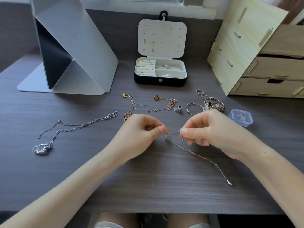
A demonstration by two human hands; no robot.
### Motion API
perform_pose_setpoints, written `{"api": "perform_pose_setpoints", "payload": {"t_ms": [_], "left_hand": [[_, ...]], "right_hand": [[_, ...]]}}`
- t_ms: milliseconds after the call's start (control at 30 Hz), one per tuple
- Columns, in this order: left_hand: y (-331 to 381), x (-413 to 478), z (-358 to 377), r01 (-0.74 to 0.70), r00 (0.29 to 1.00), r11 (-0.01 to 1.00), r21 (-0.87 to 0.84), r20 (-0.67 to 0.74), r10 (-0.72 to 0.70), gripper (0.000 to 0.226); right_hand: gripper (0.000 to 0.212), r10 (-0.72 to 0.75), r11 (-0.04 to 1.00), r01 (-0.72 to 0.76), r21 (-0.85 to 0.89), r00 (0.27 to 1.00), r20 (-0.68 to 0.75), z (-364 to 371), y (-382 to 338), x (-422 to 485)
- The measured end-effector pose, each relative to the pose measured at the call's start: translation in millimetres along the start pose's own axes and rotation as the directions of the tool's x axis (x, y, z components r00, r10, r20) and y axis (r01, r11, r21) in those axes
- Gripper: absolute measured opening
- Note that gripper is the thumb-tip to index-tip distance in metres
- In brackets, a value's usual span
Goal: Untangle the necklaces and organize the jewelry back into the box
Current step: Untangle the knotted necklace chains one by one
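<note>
A dark wood-grain surface (148,186) fills the view. At its back left stands a big white folded stand (92,51), and at the back right a pale wooden drawer unit (263,66). Two bare forearms reach in from the bottom edge and meet near the middle. The left hand (141,134) and the right hand (212,130) each pinch a thin silver chain (202,157) between thumb and forefinger, the other fingers curled in. A short taut length runs between the two pinches. The rest trails from the right hand down and to the right, ending in a small drop-shaped piece on the surface. At the back centre the black jewelry box (160,80) stands with its pale lid upright; the lid carries a few earrings, and the compartments hold rings, studs and hoops. A silver necklace (74,127) with an openwork pendant sprawls at the left. Between the hands and the box lie a gold chain (130,107) and a rose-gold chain (167,102) with a heart charm. To their right are a silver bangle (192,109), a heap of charm bracelets (213,103) and a ring (199,91). A small clear plastic case (241,119) sits near the right hand.
</note>
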State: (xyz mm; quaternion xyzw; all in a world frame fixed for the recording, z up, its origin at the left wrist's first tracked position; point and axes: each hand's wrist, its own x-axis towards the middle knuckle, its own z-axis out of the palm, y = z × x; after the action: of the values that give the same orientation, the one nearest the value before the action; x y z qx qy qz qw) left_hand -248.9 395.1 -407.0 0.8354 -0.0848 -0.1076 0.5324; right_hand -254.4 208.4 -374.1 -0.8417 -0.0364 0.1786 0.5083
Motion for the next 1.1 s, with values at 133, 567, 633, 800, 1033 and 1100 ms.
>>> {"api": "perform_pose_setpoints", "payload": {"t_ms": [133,567,633,800,1033,1100], "left_hand": [[-1,1,0,-0.021,1.0,1.0,-0.016,0.01,0.021,0.019],[4,1,0,-0.428,0.9,0.891,0.154,-0.017,0.436,0.022],[9,0,-2,-0.43,0.901,0.892,0.139,-0.004,0.435,0.02],[15,-2,-5,-0.388,0.922,0.922,-0.019,-0.009,0.388,0.012],[20,1,-4,-0.257,0.964,0.953,-0.16,0.024,0.264,0.007],[19,3,-2,-0.231,0.971,0.96,-0.157,0.024,0.238,0.009]], "right_hand": [[0.018,-0.097,0.992,0.098,-0.074,0.995,0.012,1,-4,-2],[0.015,0.044,0.997,-0.047,0.056,0.998,0.055,17,-7,11],[0.012,0.017,1.0,-0.017,-0.009,0.999,0.029,15,-5,10],[0.015,-0.081,0.987,0.076,-0.139,0.996,-0.029,11,-1,3],[0.014,-0.106,0.993,0.102,-0.065,0.993,-0.056,9,2,-3],[0.013,-0.105,0.994,0.102,-0.037,0.991,-0.079,9,1,-6]]}}
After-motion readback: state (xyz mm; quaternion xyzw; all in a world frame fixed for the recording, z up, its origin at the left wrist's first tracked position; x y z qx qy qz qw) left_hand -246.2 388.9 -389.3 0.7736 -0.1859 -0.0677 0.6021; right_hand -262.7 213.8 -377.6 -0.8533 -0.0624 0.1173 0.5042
